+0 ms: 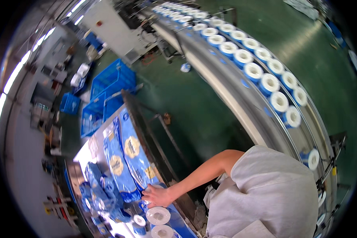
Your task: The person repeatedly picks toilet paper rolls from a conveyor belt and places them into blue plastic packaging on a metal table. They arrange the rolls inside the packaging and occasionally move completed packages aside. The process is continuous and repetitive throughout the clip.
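My right hand (158, 196) reaches left across the work table, its fingers bent and closed on the near end of a blue plastic pack (135, 158). A second blue pack (116, 164) lies alongside it, both with a pale round label. Right below my hand stands a paper roll (158, 215) with its white end up. Another roll (162, 231) is beside it at the lower edge, and a smaller-looking roll (139, 220) stands to the left. Crumpled blue plastic bags (103, 190) are heaped farther left. My left hand is out of view.
A conveyor (226, 85) curves along the right, carrying rows of blue-wrapped white rolls (253, 71). Blue crates (114, 79) stand on the green floor beyond the table. A raised table edge (146, 139) runs between table and conveyor. A pale machine cabinet (111, 29) stands at the back.
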